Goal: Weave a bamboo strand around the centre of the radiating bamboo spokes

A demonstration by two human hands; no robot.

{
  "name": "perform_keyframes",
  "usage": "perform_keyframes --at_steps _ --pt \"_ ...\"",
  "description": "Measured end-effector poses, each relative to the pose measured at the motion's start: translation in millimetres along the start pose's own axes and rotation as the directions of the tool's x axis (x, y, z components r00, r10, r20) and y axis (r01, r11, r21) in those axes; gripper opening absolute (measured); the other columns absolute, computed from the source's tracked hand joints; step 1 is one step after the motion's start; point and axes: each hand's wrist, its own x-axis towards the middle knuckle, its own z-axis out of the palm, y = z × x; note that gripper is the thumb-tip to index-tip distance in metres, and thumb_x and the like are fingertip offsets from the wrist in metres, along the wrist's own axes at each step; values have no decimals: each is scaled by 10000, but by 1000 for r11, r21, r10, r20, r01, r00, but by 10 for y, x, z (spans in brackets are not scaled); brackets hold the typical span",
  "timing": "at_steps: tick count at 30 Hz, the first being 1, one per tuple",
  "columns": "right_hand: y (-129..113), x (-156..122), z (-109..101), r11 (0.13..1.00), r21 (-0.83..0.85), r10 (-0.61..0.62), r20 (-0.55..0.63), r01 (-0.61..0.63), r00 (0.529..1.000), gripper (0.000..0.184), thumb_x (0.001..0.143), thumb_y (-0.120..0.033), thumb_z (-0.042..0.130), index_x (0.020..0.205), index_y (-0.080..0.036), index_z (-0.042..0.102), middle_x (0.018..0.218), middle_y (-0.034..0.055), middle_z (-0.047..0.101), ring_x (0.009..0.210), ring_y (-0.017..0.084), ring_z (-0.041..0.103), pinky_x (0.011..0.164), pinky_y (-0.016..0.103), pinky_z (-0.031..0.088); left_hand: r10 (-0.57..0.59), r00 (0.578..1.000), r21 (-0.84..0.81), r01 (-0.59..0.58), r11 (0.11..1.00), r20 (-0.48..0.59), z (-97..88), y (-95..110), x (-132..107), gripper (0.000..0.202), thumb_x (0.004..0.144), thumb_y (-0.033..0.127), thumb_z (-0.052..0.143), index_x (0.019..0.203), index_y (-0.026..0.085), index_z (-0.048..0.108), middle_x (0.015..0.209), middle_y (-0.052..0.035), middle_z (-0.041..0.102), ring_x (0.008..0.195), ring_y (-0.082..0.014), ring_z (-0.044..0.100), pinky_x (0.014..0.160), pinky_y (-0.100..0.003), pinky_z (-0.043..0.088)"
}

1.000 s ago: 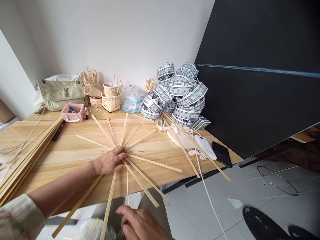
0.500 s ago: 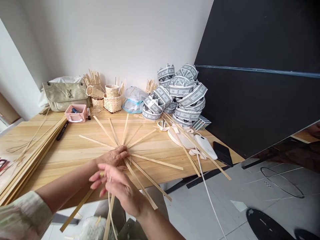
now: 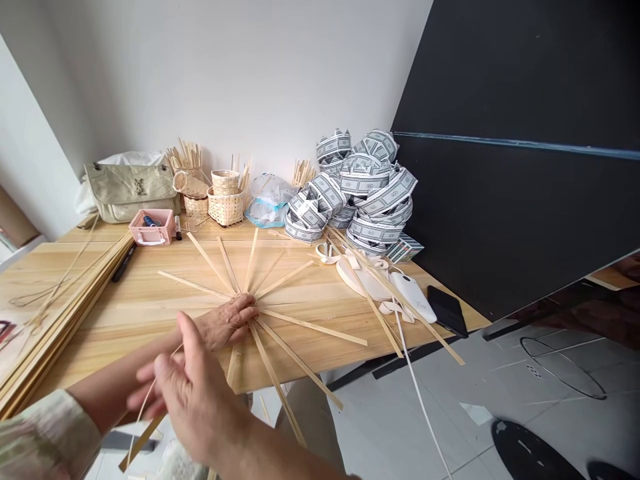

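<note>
Flat bamboo strips fan out like spokes from one centre on the wooden table. My left hand lies on that centre with its fingers curled down, pressing the crossing strips. My right hand is raised in front of the table's near edge, over my left forearm. Its fingers pinch a thin pale bamboo strand that curves down to the left. The far end of that strand is out of sight.
Small woven baskets, a pink box, a beige bag and a pile of patterned rolls stand along the wall. Long bamboo slats lie at left. A white device, its cable and a black phone sit at the right edge.
My right hand rose from below the table's edge, then moved left across my left forearm, drawing the thin strand with it. My left hand stayed on the centre of the strips.
</note>
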Motion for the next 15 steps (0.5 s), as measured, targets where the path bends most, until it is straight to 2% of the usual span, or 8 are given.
perform_keyframes --at_steps 2,3,5,7,9,11,13,15 --pt "-149 -207 -178 975 -217 -24 82 41 996 502 766 -322 463 1244 -217 355 650 -9 584 491 111 520 473 217 398 55 997 50 -58 997 45 -16 16 14 389 777 106 372 1164 127 407 1206 -123 386 1128 -212 362 966 -335 326" --pt "-207 -285 -308 947 -317 -35 74 57 997 433 720 -326 528 1141 -233 482 604 -18 568 488 113 514 465 214 382 64 996 66 -68 995 60 -23 23 18 403 772 99 376 1174 128 391 1212 -122 376 1129 -216 356 970 -340 321" --pt "-248 -350 -632 909 -416 -43 -9 35 999 273 715 -317 533 971 -245 592 559 -27 541 461 99 489 452 209 359 32 998 68 -36 997 56 -33 33 21 422 764 104 397 1184 144 374 1231 -103 357 1142 -221 335 984 -341 302" --pt "-167 -287 -990 919 -394 -74 -149 9 986 316 710 -304 534 1024 -262 545 628 -31 543 455 81 482 434 197 355 5 998 57 -9 998 62 -39 40 23 435 754 94 398 1183 166 371 1239 -85 342 1141 -216 334 988 -339 294" --pt "10 -140 -1303 965 -260 -106 -288 29 952 488 712 -322 526 1176 -289 378 801 -14 554 485 75 511 437 197 375 8 997 48 -12 999 77 -45 47 29 458 737 62 378 1179 184 368 1223 -79 335 1120 -204 355 975 -335 313" --pt "223 32 -1512 987 -138 -119 -331 76 936 450 772 -364 416 1201 -275 316 867 10 550 544 85 533 452 206 391 16 996 43 -20 999 90 -55 57 42 494 715 33 363 1181 196 353 1208 -78 323 1103 -195 369 959 -339 332" --pt "416 195 -1604 969 -243 -139 -347 54 928 303 746 -312 453 1034 -219 468 788 0 541 551 87 515 478 213 400 9 995 34 -13 999 96 -72 74 58 527 689 13 364 1181 200 342 1196 -78 318 1093 -193 375 950 -343 341" --pt "561 341 -1608 877 -478 -213 -294 49 932 139 665 -189 529 802 -187 553 744 -10 540 623 97 512 584 232 419 9 995 11 -10 1000 102 -93 98 77 552 660 -4 372 1173 198 351 1176 -77 330 1072 -191 390 941 -338 350"
